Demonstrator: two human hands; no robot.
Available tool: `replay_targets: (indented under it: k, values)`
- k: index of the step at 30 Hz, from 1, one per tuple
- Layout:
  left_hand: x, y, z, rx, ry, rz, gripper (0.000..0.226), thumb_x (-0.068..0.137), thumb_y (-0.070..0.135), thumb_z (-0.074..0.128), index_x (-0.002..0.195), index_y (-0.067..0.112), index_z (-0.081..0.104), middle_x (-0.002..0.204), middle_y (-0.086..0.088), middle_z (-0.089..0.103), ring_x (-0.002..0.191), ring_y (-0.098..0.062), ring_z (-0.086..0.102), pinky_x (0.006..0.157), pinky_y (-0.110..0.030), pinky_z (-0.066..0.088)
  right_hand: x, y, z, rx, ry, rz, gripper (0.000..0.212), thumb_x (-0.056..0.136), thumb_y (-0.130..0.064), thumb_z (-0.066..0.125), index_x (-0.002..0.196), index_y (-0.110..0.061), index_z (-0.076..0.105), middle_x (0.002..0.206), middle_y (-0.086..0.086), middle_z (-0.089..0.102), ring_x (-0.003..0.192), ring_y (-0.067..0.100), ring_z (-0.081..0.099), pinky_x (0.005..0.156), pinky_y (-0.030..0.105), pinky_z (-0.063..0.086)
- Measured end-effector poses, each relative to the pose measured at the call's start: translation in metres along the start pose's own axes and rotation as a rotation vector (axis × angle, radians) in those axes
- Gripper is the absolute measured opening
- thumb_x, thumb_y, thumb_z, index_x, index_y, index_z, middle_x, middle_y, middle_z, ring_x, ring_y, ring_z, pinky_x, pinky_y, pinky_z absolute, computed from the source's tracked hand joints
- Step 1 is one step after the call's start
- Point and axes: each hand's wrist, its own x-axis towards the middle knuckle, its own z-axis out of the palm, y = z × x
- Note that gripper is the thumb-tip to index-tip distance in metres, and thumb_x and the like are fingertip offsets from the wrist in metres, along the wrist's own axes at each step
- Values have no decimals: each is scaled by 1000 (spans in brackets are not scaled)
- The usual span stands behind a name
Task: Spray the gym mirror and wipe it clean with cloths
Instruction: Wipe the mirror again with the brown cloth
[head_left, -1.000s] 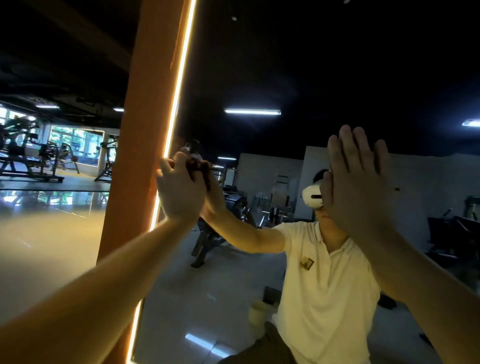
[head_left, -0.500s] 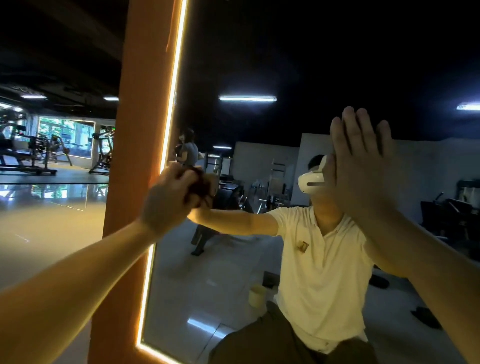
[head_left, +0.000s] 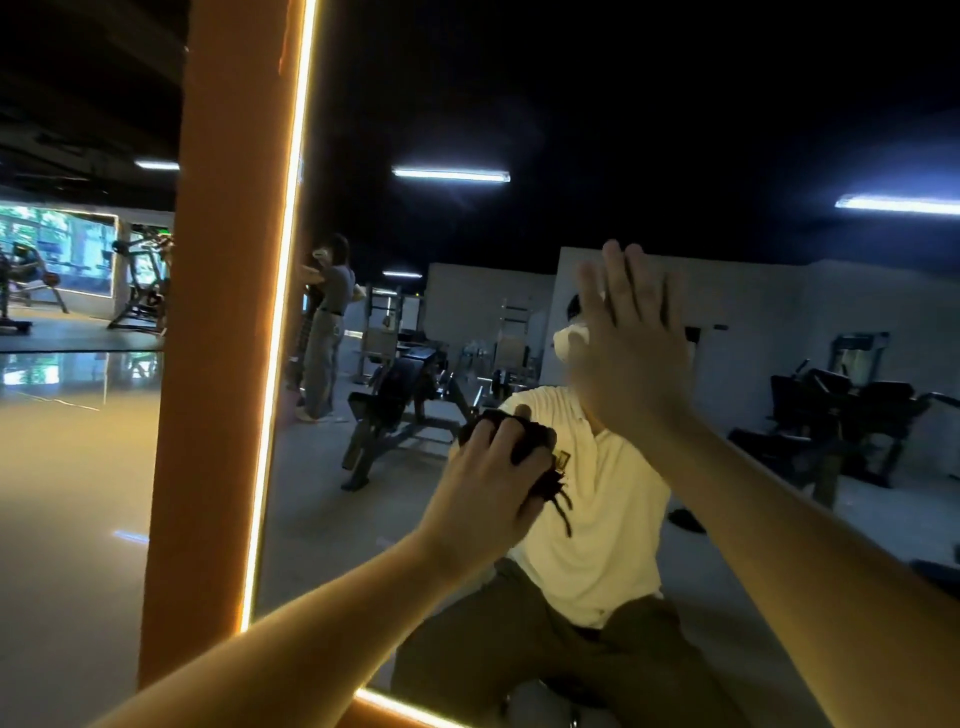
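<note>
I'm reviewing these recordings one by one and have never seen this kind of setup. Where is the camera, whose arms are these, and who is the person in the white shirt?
No machine here: a person works with bare hands, and the view comes from a wide-angle camera worn on their head, looking forward at those hands. They face a mirror in an orange frame. The figure in the white shirt is the wearer's own reflection; the white shape at its head is probably the headset. The left hand grips a dark cloth at the glass. The right hand is held flat, fingers straight, at the glass; whether anything lies under it I cannot tell.
</note>
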Motion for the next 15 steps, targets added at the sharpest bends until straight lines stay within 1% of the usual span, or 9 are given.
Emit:
replay_targets:
  k: [1,2,3,5,7,10,12,14,15]
  values:
    - [-3,-12,-5,65,-68,115,38,88,40,64,122,26,58,126,-8,49,107,-30,59,82,-41,60,-15,-5,0,-4,-25,-26,66,107,-41,29,163,-9,17,171,20,9,158,38,5,125,62,10]
    - [-9,-30,-11,133,-128,188,40,87,40,71,123,26,61,127,-9,52,108,-30,60,85,-42,60,-30,-9,-1,-12,-50,-48,65,106,-39,34,163,-9,20,170,21,10,158,39,7,125,62,11]
    - [-17,-51,-18,176,-157,211,42,85,37,77,124,24,64,128,-10,55,108,-29,61,87,-42,60,-44,-12,-1,-21,-77,-64,66,105,-38,38,163,-9,22,170,21,9,158,39,7,124,63,11]
    - [-41,-93,-34,162,-110,104,38,86,29,78,121,19,67,125,-14,58,106,-31,60,86,-44,60,-71,-17,-2,-35,-114,-80,65,106,-35,37,163,-9,21,171,21,3,158,40,4,124,63,10]
    - [-70,-128,-42,118,3,-82,30,85,20,77,112,13,66,119,-16,57,100,-34,58,79,-47,61,-93,-22,-1,-55,-143,-76,69,104,-38,33,164,-9,18,171,21,2,158,39,3,124,63,10]
    - [-105,-150,-38,86,105,-392,31,80,8,81,104,9,61,111,-19,53,92,-41,55,69,-50,57,-115,-28,0,-72,-206,-40,71,102,-41,33,163,-8,20,171,20,6,158,38,5,124,64,12]
    - [-116,-148,-29,32,172,-681,29,81,5,78,104,5,61,108,-23,51,91,-43,55,73,-51,51,-128,-31,-2,-76,-241,-29,68,104,-38,35,163,-8,21,171,19,6,159,37,5,123,63,15]
    - [-117,-135,-18,-68,269,-1020,25,87,13,73,106,5,61,112,-24,51,98,-45,55,83,-52,49,-138,-33,-4,-58,-260,-22,65,106,-34,43,162,-8,23,171,19,8,158,38,5,123,62,16]
    - [-115,-125,-13,-110,321,-1154,25,89,18,70,108,5,60,114,-23,51,101,-45,56,87,-52,48,-143,-35,-5,-43,-265,-17,67,104,-34,47,162,-8,25,171,19,9,158,38,6,123,62,17]
